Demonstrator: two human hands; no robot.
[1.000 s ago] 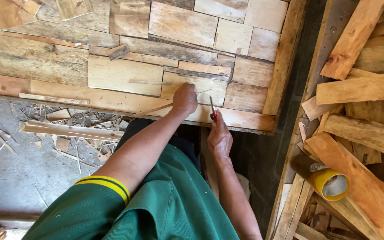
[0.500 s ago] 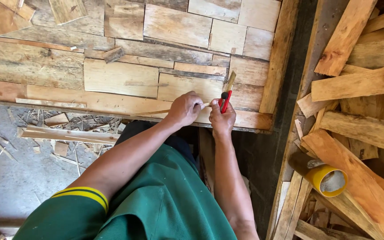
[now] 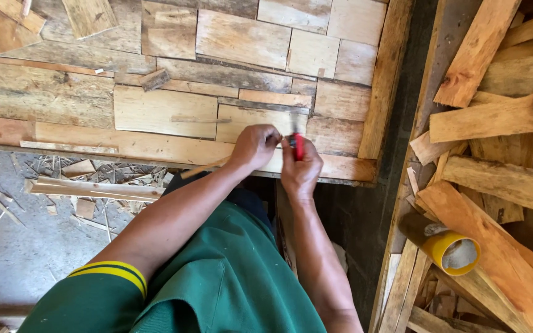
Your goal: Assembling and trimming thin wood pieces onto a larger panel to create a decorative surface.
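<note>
A flat panel of pieced wooden boards (image 3: 168,111) is lying across the upper left of the view. Both hands are meeting at its near edge: the left hand (image 3: 254,147) is resting on the panel, and the right hand (image 3: 300,169) is sitting just to its right, gripping a small red-handled tool (image 3: 298,145). Below the panel, to the left, wood splinters (image 3: 81,185) are lying on the grey floor (image 3: 26,246). To the right, a heap of split wooden offcuts (image 3: 495,123) is lying, with a yellow-rimmed tape roll (image 3: 448,246) sitting among them.
</note>
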